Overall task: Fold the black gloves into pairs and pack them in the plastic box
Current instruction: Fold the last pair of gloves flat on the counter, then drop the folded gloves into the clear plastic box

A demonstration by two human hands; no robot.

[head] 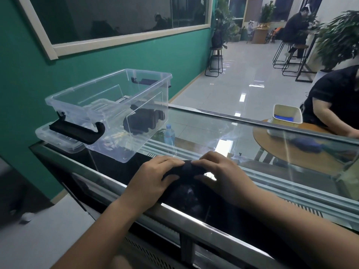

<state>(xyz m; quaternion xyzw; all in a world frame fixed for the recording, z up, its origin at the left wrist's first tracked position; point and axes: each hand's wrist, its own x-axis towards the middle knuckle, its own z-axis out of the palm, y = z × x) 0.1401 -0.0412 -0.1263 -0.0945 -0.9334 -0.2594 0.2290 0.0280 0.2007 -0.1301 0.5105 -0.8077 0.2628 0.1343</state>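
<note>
Your left hand (155, 177) and right hand (219, 175) both grip a rolled glove (189, 168), fingers curled over its far side and thumbs pressed in at the near side, fingertips almost meeting on top. It lies between your hands on the counter (291, 183), just past its near metal edge. Beyond your left hand, off to its left, stands the box (108, 105), open, with folded gloves (144, 121) lying against its right end wall. A lid (58, 141) pokes out under the box's left end. Past the box, a bottle (170, 133) shows through the glass.
</note>
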